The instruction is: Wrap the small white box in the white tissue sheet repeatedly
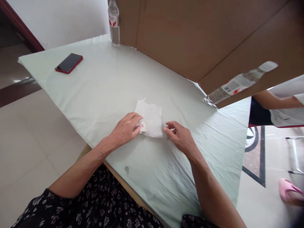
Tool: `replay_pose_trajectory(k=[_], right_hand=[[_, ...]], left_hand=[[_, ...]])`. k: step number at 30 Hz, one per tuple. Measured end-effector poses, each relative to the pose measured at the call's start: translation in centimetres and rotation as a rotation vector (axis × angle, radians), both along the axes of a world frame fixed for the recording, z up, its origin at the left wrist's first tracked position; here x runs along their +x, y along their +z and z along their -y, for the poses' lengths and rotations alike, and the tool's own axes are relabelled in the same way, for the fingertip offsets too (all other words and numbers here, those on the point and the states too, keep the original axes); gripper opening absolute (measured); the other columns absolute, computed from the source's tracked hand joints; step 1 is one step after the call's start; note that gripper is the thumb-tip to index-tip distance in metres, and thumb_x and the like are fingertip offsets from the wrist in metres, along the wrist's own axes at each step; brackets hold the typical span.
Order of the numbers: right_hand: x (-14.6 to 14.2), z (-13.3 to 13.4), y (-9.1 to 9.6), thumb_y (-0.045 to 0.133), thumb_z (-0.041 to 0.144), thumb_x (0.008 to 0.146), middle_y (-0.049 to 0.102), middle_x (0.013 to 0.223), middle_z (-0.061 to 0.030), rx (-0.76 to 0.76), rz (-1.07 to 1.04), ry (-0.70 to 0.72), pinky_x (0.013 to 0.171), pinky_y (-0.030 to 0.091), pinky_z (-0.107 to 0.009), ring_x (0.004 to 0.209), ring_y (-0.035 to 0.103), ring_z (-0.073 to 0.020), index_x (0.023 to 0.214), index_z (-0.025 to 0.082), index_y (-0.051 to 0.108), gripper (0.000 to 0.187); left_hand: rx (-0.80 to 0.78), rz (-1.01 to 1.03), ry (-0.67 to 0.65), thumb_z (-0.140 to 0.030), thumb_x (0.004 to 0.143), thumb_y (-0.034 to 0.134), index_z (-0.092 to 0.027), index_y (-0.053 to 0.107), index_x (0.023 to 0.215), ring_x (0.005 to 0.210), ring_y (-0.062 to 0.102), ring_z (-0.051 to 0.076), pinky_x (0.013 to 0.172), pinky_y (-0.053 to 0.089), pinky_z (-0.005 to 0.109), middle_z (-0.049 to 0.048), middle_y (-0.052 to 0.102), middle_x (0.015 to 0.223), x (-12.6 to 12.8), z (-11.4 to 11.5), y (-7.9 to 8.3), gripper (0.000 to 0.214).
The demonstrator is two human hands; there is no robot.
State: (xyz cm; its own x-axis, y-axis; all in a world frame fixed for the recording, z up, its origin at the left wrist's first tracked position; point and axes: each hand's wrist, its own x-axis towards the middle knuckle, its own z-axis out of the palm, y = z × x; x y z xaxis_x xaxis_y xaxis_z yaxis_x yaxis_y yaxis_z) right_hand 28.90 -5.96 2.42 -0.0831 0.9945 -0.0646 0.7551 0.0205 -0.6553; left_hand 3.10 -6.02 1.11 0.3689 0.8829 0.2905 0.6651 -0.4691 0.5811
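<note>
A thin white tissue (153,115) lies spread on the cloth-covered table in front of me, one corner turned up at its far edge. Over its left side, my left hand (127,128) is closed with thumb and fingers around a small whitish crumpled piece with faint reddish marks (142,126). The kind of this piece is too small to make out, and the hand partly covers it. My right hand (180,136) is just right of the tissue, fingers bent and apart, with nothing seen in it. Its fingertips come close to the tissue's right edge; contact cannot be told.
A black phone with a red case (69,63) lies at the far left. Two water bottles (114,25) stand against a tall brown cardboard panel (175,34), one at each end. Beyond it at right shows another person's arm (277,99). The pale green tablecloth (102,82) has wrinkles.
</note>
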Motion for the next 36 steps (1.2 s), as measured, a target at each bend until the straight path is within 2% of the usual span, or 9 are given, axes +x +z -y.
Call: replay_pose_trajectory(k=[3, 5, 8, 13, 16, 20, 26, 30, 36], right_hand=[[0.1, 1.0, -0.6, 0.060, 0.045, 0.089, 0.073, 0.088, -0.0066, -0.205, -0.132, -0.073, 0.056, 0.054, -0.032, 0.057, 0.067, -0.0171, 0.127, 0.017, 0.060, 0.048], [-0.6, 1.3, -0.9, 0.060, 0.050, 0.089, 0.072, 0.086, -0.0055, -0.250, -0.214, -0.106, 0.049, 0.053, -0.029, 0.056, 0.068, -0.0175, 0.140, 0.016, 0.050, 0.063], [-1.9, 1.2, -1.2, 0.063, 0.052, 0.087, 0.071, 0.088, -0.0043, -0.237, -0.258, -0.116, 0.046, 0.052, -0.028, 0.051, 0.066, -0.0158, 0.149, 0.017, 0.041, 0.074], [-3.6, 0.4, -2.0, 0.069, 0.049, 0.084, 0.069, 0.102, -0.0074, -0.196, -0.340, -0.185, 0.041, 0.051, -0.027, 0.046, 0.061, -0.0124, 0.155, 0.020, 0.030, 0.087], [-4.3, 0.0, -2.6, 0.072, 0.048, 0.081, 0.066, 0.093, -0.0030, -0.178, -0.448, -0.206, 0.038, 0.047, -0.026, 0.046, 0.058, -0.0119, 0.157, 0.019, 0.025, 0.094], [-5.2, -0.2, -3.0, 0.069, 0.042, 0.077, 0.057, 0.075, 0.0054, -0.133, -0.501, -0.163, 0.039, 0.045, -0.024, 0.050, 0.053, -0.0123, 0.156, 0.017, 0.027, 0.093], [-6.1, 0.0, -1.7, 0.068, 0.039, 0.077, 0.054, 0.069, 0.0069, -0.059, -0.516, -0.151, 0.043, 0.047, -0.025, 0.054, 0.051, -0.0130, 0.153, 0.016, 0.034, 0.086], [-7.1, 0.3, -0.8, 0.069, 0.043, 0.078, 0.057, 0.073, 0.0055, -0.087, -0.588, -0.145, 0.040, 0.044, -0.024, 0.056, 0.054, -0.0131, 0.151, 0.018, 0.036, 0.085], [-8.6, 0.0, -0.3, 0.068, 0.041, 0.083, 0.067, 0.080, 0.0005, -0.039, -0.518, -0.070, 0.049, 0.048, -0.025, 0.063, 0.061, -0.0143, 0.150, 0.015, 0.040, 0.078]], left_hand=[[-0.017, -0.019, 0.013, -0.016, 0.096, 0.050, -0.018, 0.063, 0.114, 0.111, 0.062, 0.023, 0.093, 0.052, 0.036, 0.0109, 0.068, 0.119, 0.2, 0.1, -0.1, 0.022], [0.000, -0.046, 0.019, -0.017, 0.096, 0.051, -0.018, 0.065, 0.110, 0.110, 0.062, 0.024, 0.095, 0.051, 0.037, 0.0108, 0.069, 0.116, 0.3, 0.1, -0.2, 0.020], [0.050, -0.112, 0.005, -0.018, 0.096, 0.050, -0.017, 0.067, 0.103, 0.108, 0.060, 0.026, 0.096, 0.050, 0.040, 0.0110, 0.071, 0.112, 0.3, 0.0, -0.1, 0.018], [0.103, -0.184, 0.018, -0.020, 0.095, 0.053, -0.017, 0.070, 0.099, 0.104, 0.057, 0.028, 0.092, 0.050, 0.041, 0.0124, 0.069, 0.112, 0.1, -0.1, 0.0, 0.018], [0.081, -0.155, 0.031, -0.020, 0.094, 0.052, -0.018, 0.069, 0.102, 0.102, 0.058, 0.024, 0.086, 0.052, 0.036, 0.0122, 0.063, 0.112, 0.1, -0.1, -0.3, 0.019], [0.015, -0.131, 0.038, -0.020, 0.094, 0.051, -0.017, 0.067, 0.104, 0.087, 0.060, 0.018, 0.079, 0.054, 0.031, 0.0096, 0.057, 0.109, 0.4, 0.1, -0.5, 0.019], [-0.056, -0.179, 0.093, -0.019, 0.093, 0.051, -0.015, 0.067, 0.097, 0.082, 0.059, 0.018, 0.074, 0.053, 0.030, 0.0095, 0.055, 0.105, 1.2, 0.7, 0.1, 0.016], [-0.091, -0.160, 0.130, -0.019, 0.093, 0.053, -0.015, 0.068, 0.096, 0.076, 0.057, 0.016, 0.070, 0.052, 0.029, 0.0096, 0.054, 0.106, 1.6, 0.8, 0.2, 0.016], [-0.135, -0.069, 0.127, -0.018, 0.092, 0.053, -0.015, 0.068, 0.092, 0.075, 0.057, 0.015, 0.071, 0.052, 0.030, 0.0086, 0.054, 0.102, 1.8, 0.6, -0.2, 0.015]])
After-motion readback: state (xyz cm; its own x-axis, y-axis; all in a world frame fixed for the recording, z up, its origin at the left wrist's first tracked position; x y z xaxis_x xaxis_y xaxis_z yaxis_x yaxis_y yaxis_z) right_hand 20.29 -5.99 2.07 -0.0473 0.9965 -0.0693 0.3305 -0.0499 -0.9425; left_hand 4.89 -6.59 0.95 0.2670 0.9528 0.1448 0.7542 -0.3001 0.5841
